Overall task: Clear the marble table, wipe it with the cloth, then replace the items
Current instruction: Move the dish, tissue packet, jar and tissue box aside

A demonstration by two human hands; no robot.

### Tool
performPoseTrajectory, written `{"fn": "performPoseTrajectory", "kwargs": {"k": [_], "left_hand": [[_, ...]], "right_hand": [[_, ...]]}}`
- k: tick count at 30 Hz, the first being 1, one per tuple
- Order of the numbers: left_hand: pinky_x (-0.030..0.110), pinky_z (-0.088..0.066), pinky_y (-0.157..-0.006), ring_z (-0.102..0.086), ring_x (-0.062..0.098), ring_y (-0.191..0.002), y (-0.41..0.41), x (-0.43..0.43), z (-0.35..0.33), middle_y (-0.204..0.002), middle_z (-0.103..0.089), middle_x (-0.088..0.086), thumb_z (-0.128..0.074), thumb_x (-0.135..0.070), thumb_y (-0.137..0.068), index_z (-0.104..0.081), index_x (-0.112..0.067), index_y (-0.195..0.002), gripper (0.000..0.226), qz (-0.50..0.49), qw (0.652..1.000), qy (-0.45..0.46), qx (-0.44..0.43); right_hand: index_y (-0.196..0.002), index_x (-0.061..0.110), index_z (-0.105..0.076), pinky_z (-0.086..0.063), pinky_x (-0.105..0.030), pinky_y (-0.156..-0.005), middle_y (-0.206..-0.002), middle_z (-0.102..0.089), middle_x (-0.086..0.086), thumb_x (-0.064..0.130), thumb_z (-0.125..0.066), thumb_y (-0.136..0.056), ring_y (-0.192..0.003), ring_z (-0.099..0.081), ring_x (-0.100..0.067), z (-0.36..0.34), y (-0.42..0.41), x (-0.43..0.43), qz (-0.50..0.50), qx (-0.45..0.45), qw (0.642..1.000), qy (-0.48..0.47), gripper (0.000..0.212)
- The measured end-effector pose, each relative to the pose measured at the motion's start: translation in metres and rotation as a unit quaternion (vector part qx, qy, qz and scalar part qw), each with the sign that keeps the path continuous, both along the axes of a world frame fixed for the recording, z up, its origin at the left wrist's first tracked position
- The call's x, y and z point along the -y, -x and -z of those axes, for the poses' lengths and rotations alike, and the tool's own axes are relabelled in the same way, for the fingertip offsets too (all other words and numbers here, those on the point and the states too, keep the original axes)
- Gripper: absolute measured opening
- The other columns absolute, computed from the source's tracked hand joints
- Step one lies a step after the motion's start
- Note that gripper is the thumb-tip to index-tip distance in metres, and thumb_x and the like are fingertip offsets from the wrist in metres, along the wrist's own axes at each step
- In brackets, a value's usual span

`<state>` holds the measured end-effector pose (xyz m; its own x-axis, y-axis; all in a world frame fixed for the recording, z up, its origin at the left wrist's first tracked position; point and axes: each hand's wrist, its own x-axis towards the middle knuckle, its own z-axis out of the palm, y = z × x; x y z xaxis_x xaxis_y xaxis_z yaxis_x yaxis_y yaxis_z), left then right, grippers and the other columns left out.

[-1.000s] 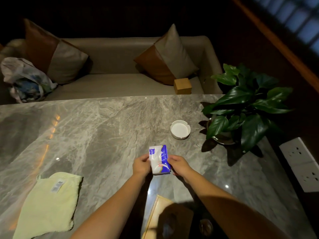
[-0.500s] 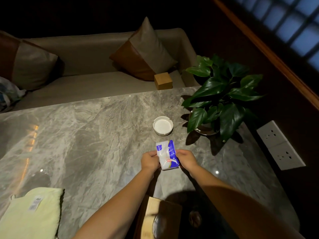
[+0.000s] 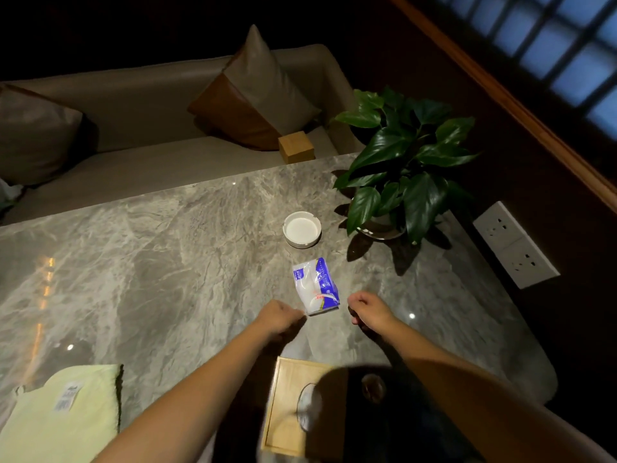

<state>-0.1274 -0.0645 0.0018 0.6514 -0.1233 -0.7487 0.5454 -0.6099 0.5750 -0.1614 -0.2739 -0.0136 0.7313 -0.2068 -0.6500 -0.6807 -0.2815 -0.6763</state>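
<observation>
A blue and white tissue pack (image 3: 316,286) lies flat on the grey marble table (image 3: 160,262). My left hand (image 3: 278,318) rests just left of its near end, fingers curled, holding nothing. My right hand (image 3: 370,310) hovers a little to the pack's right, fingers loosely curled and empty. A white round ashtray (image 3: 302,228) stands beyond the pack. A potted green plant (image 3: 404,162) sits at the table's far right. The pale yellow cloth (image 3: 63,416) lies at the near left. A wooden tissue box (image 3: 300,406) sits at the near edge, partly in shadow.
A beige sofa (image 3: 150,168) runs behind the table with two cushions (image 3: 257,91) and a small wooden block (image 3: 296,147) on its seat. A white wall socket (image 3: 516,243) is at the right, beyond the table's edge.
Both hands held the tissue pack before. It now lies on the table and both hands have let go and drawn slightly apart. The camera has swung right.
</observation>
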Motion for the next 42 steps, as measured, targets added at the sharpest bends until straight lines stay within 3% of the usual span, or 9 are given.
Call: {"fn": "performPoseTrajectory", "kwargs": {"k": [5, 10, 14, 19, 26, 32, 36, 39, 42], "left_hand": [[0.012, -0.043, -0.049, -0.056, 0.011, -0.06, 0.009, 0.001, -0.017, -0.083, -0.064, 0.014, -0.061, -0.029, -0.089, -0.069, -0.004, -0.086, 0.026, 0.172, 0.984, 0.028, -0.02], [0.029, -0.046, -0.096, -0.06, 0.016, -0.102, 0.035, 0.06, -0.019, -0.115, -0.068, 0.009, -0.064, -0.036, -0.086, -0.07, -0.012, -0.11, 0.034, 0.353, 0.932, 0.08, -0.013], [0.031, -0.044, -0.081, -0.053, 0.016, -0.081, 0.053, 0.086, -0.002, -0.088, -0.063, 0.002, -0.06, -0.054, -0.081, -0.07, -0.009, -0.099, 0.05, 0.465, 0.885, 0.014, -0.027], [0.03, -0.043, -0.077, -0.052, 0.016, -0.078, 0.057, 0.095, 0.005, -0.086, -0.061, 0.003, -0.065, -0.048, -0.081, -0.07, -0.005, -0.101, 0.047, 0.503, 0.864, 0.005, -0.022], [0.029, -0.042, -0.072, -0.05, 0.015, -0.068, 0.059, 0.11, 0.005, -0.076, -0.059, 0.006, -0.067, -0.043, -0.082, -0.072, -0.002, -0.094, 0.043, 0.418, 0.907, 0.053, 0.003], [0.027, -0.037, -0.055, -0.046, 0.013, -0.053, 0.061, 0.15, -0.002, -0.057, -0.051, 0.002, -0.06, -0.055, -0.083, -0.056, -0.015, -0.06, 0.046, 0.284, 0.957, 0.034, 0.057], [0.028, -0.034, -0.053, -0.044, 0.015, -0.05, 0.064, 0.166, -0.005, -0.053, -0.048, 0.001, -0.06, -0.052, -0.084, -0.05, -0.017, -0.054, 0.047, 0.23, 0.97, 0.035, 0.067], [0.03, -0.039, -0.06, -0.052, 0.018, -0.059, 0.068, 0.166, -0.007, -0.062, -0.056, 0.005, -0.058, -0.047, -0.088, -0.06, -0.013, -0.067, 0.041, 0.227, 0.971, 0.048, 0.059], [0.035, -0.045, -0.088, -0.061, 0.032, -0.102, 0.07, 0.158, -0.011, -0.107, -0.066, 0.017, -0.053, -0.037, -0.093, -0.064, -0.005, -0.11, 0.038, 0.262, 0.962, 0.065, 0.051]], "right_hand": [[-0.088, 0.009, -0.059, -0.034, -0.018, -0.048, -0.075, -0.056, -0.007, 0.015, -0.046, -0.097, -0.06, -0.049, -0.012, -0.022, 0.051, 0.021, 0.002, -0.071, 0.995, -0.066, 0.017], [-0.105, 0.023, -0.064, -0.045, -0.027, -0.072, -0.099, -0.068, -0.001, 0.041, -0.05, -0.092, -0.081, -0.063, -0.011, -0.028, 0.098, 0.034, 0.011, -0.144, 0.988, -0.057, 0.026], [-0.11, 0.027, -0.062, -0.047, -0.028, -0.076, -0.11, -0.069, 0.005, 0.051, -0.047, -0.093, -0.094, -0.065, -0.01, -0.03, 0.122, 0.036, 0.019, -0.161, 0.983, -0.088, 0.034], [-0.106, 0.012, -0.057, -0.057, -0.022, -0.064, -0.11, -0.063, -0.008, 0.025, -0.05, -0.098, -0.088, -0.069, -0.018, -0.032, 0.134, 0.026, 0.073, -0.112, 0.97, -0.202, 0.017], [-0.1, 0.026, -0.059, -0.048, -0.018, -0.059, -0.093, -0.067, 0.001, 0.035, -0.051, -0.096, -0.074, -0.063, -0.008, -0.028, 0.14, 0.032, 0.122, -0.093, 0.978, -0.14, 0.013], [-0.086, 0.023, -0.066, -0.036, -0.021, -0.053, -0.079, -0.064, -0.001, 0.022, -0.064, -0.087, -0.074, -0.059, -0.013, -0.027, 0.114, 0.06, 0.229, -0.012, 0.97, -0.082, 0.003], [-0.099, 0.019, -0.065, -0.038, -0.023, -0.054, -0.078, -0.061, 0.0, 0.016, -0.057, -0.093, -0.068, -0.055, -0.01, -0.032, 0.105, 0.073, 0.215, 0.018, 0.975, -0.046, 0.01], [-0.107, 0.017, -0.064, -0.039, -0.024, -0.056, -0.085, -0.062, -0.003, 0.017, -0.055, -0.095, -0.07, -0.055, -0.01, -0.03, 0.103, 0.079, 0.203, 0.013, 0.977, -0.057, 0.016], [-0.104, 0.026, -0.065, -0.044, -0.027, -0.072, -0.094, -0.066, 0.004, 0.024, -0.056, -0.093, -0.084, -0.06, -0.007, -0.029, 0.101, 0.086, 0.213, -0.036, 0.971, -0.1, 0.014]]}}
